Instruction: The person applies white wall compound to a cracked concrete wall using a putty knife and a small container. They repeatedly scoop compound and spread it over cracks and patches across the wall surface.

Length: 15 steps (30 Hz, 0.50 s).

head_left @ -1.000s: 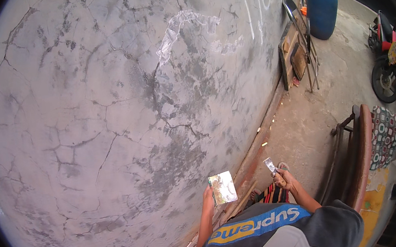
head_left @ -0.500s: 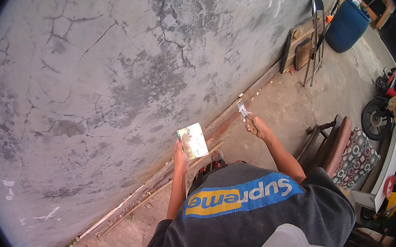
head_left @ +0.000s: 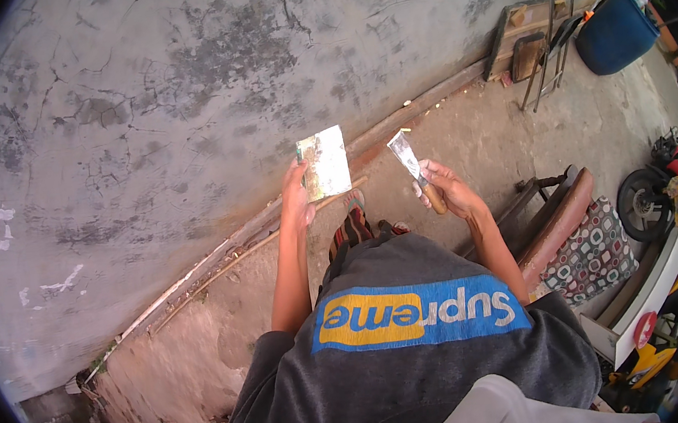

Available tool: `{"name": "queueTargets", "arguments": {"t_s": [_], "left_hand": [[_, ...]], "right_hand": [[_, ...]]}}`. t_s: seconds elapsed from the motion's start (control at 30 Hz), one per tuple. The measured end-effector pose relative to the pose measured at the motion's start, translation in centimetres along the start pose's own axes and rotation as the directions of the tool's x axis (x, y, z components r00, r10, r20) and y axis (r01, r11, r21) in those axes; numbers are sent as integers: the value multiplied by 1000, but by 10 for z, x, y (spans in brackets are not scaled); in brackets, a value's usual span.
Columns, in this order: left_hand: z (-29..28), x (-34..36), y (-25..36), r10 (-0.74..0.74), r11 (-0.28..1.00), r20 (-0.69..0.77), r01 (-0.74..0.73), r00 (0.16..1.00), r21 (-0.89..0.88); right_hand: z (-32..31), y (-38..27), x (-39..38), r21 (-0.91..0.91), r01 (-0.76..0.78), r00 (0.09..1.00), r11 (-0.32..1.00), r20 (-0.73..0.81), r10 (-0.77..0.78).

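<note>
Between the two grips, just a bare gap above the dirt floor (head_left: 471,127). Left hand (head_left: 297,203) closed on the lower edge of a flat rectangular plaster board (head_left: 324,162), smeared pale, tilted up toward the cracked grey wall (head_left: 138,109). Right hand (head_left: 446,190) wrapped around the wooden handle of a putty knife (head_left: 410,161), blade angled up and left of that grip. Well beyond the right grip, blue barrel (head_left: 613,32); contents hidden.

Before you stands the wall (head_left: 177,88); your left hand (head_left: 297,203) holds the flat board (head_left: 324,162) left of the putty knife (head_left: 415,166) in your right hand (head_left: 446,188). A barrel (head_left: 613,32) stands far right, beside a chair (head_left: 554,19).
</note>
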<state>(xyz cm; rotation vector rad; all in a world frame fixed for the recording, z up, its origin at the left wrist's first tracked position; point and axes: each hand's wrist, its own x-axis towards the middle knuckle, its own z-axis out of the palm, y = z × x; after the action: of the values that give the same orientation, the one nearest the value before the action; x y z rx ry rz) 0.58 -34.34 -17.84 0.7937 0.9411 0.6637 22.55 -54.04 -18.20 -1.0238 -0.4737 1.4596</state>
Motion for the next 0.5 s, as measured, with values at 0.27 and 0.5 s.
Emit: {"name": "queueTargets", "arguments": {"t_s": [0.27, 0.5], "left_hand": [[58, -54, 10, -6, 995, 252, 29, 968, -90], [63, -73, 18, -20, 978, 151, 50, 988, -201]], "right_hand": [[41, -53, 9, -295, 205, 959, 933, 250, -132], [38, -53, 6, -365, 247, 920, 898, 379, -99]]}}
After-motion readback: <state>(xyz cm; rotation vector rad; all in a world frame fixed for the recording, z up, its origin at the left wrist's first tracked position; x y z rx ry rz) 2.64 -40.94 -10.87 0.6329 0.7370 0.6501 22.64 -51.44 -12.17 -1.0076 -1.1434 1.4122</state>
